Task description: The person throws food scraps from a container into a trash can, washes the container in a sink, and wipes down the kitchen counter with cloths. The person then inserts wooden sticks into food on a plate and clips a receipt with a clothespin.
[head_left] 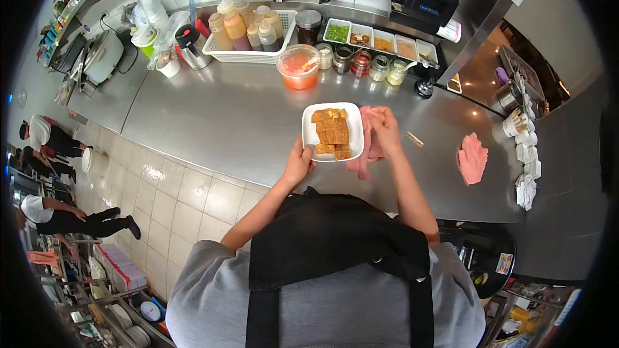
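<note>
My left hand grips the lower left edge of a square white dish, held over the steel counter. Golden-brown fried pieces lie in rows in the dish; their exact kind is unclear. At the dish's right side, my right hand is closed on a pink cloth, which hangs down beside the rim.
Behind the dish stand a tub of orange-red liquid, a white basket of sauce bottles, and several small jars. Garnish trays line the back. A second pink cloth lies right. Other people are far left.
</note>
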`<state>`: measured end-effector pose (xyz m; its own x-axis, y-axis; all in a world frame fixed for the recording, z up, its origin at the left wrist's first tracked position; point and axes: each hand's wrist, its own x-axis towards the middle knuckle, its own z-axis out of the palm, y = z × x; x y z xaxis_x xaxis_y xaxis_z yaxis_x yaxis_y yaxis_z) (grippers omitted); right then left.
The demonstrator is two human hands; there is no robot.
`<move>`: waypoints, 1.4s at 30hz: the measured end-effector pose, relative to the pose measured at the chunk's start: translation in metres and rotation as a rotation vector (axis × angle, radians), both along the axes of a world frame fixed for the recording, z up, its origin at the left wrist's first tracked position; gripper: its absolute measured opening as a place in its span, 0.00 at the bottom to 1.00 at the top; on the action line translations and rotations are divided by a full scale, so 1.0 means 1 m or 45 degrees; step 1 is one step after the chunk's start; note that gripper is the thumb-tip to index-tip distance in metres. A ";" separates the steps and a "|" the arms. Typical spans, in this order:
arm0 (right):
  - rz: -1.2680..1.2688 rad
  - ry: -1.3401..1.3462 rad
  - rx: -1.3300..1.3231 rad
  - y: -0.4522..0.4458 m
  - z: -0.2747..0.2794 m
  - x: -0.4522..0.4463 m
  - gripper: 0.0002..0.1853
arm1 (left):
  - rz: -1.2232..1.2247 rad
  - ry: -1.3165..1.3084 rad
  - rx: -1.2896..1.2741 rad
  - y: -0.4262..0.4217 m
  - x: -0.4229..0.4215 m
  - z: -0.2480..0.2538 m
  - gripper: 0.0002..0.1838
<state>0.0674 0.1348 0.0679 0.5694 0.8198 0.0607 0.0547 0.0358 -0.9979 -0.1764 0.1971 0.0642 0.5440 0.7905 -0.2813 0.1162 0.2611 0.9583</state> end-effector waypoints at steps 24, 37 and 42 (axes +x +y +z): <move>0.189 -0.133 -0.769 -0.081 0.011 0.123 0.12 | 0.007 0.406 0.508 0.128 -0.037 -0.049 0.19; -0.022 -0.010 -0.187 0.001 0.003 0.069 0.10 | 0.185 -0.006 -0.273 -0.008 -0.015 -0.069 0.28; 0.212 -0.289 -0.260 0.044 -0.020 0.031 0.10 | 0.070 0.156 -0.111 0.036 -0.018 -0.065 0.26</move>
